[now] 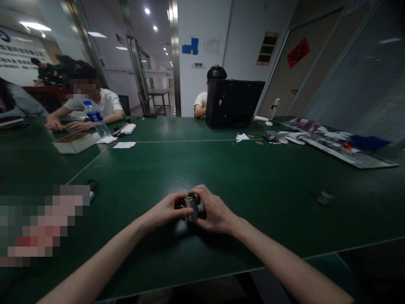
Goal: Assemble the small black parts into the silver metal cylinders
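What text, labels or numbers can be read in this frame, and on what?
Nothing reads clearly.
Too blurred: one character on the red diamond sign.
Too small: rows of characters on the wall board.
Illegible: blue label of the water bottle.
No marking visible on the metal cylinder.

Long green table [259, 169], white walls [202, 25], glass partitions [133, 63], ceiling spotlights [147, 10], grey blinds [363, 71].

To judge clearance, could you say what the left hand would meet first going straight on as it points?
The left hand points at the small silver metal cylinder it pinches; just beyond is the right hand, though depth is unclear.
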The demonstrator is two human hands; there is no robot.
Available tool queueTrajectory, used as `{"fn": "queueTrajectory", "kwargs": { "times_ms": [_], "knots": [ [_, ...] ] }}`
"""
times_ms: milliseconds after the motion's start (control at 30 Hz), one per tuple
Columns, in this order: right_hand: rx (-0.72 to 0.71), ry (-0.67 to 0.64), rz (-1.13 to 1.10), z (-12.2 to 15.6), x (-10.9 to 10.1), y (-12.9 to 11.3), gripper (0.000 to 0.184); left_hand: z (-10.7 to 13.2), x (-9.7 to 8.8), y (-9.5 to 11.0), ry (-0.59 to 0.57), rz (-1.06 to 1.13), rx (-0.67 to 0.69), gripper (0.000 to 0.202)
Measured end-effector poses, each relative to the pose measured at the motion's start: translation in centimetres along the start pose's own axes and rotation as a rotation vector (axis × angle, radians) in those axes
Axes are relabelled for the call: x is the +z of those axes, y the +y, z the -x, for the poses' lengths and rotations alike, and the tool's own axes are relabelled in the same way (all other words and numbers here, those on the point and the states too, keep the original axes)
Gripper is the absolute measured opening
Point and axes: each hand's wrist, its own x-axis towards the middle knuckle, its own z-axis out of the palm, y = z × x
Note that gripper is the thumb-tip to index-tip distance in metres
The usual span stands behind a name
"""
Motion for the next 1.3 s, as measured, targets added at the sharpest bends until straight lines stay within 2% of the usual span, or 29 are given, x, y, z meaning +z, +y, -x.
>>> {"fn": "queueTrajectory", "kwargs": {
  "times_ms": [167, 367, 567, 700, 933, 1133, 1200, 1300],
  "knots": [
    [-0.031, -0.011, -0.061, 0.0, -0.8, -0.4, 0.065, -0.3, -0.4, -0.5, 0.082, -0.087, 0.008, 0.039],
    [-0.011, 0.114, -0.161, 0.0, -0.7, -0.1, 0.035, -0.2, -0.3, -0.2, 0.046, -0.176, 0.019, 0.037],
    [0.024, 0.121, -0.171, -0.1, -0.5, -0.1, 0.011, -0.1, 0.0, -0.2, 0.007, -0.274, -0.011, 0.032],
    [0.04, 0.104, -0.169, -0.1, -0.7, -0.2, 0.01, 0.0, 0.1, 0.2, 0.017, -0.34, -0.002, 0.035],
    [0.032, 0.101, -0.211, -0.5, -0.3, -0.3, 0.006, 0.4, 0.3, 1.0, 0.036, -0.585, 0.026, 0.033],
    [0.059, 0.212, -0.212, -0.6, -1.3, 0.3, 0.012, 0.5, 0.4, 1.5, 0.051, -0.606, 0.014, 0.035],
    [0.104, 0.151, -0.192, -0.4, -2.0, 0.9, 0.013, 0.5, 0.3, 1.7, 0.052, -0.599, -0.017, 0.036],
    [0.174, -0.062, -0.183, 0.0, -2.8, 1.7, 0.014, 0.5, 0.2, 1.7, 0.065, -0.597, -0.032, 0.036]
  ]
}}
